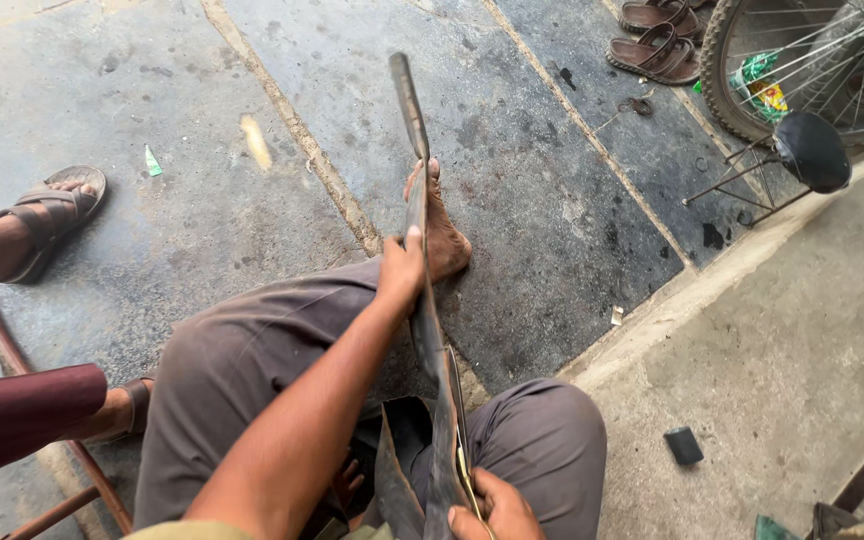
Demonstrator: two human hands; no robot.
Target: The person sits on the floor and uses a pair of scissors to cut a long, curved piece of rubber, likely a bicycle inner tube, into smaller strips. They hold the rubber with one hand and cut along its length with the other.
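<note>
Here my left hand (401,268) grips the long black rubber tube strip (422,300) midway, pinned under my bare foot (440,232) on the stone floor (202,150); my right hand (497,508) holds its near end, fingers closed; I'd keep it taut

Left arm extended forward from the near left, bare forearm angled toward the centre of the scene. Left hand (401,268) is closed, thumb raised on the far side, wrist straight. Right hand (495,508) sits near, at the lower edge, fingers curled in a closed grip, knuckles facing up. Both knees are bent; one bare foot (439,228) is planted farther out.
</note>
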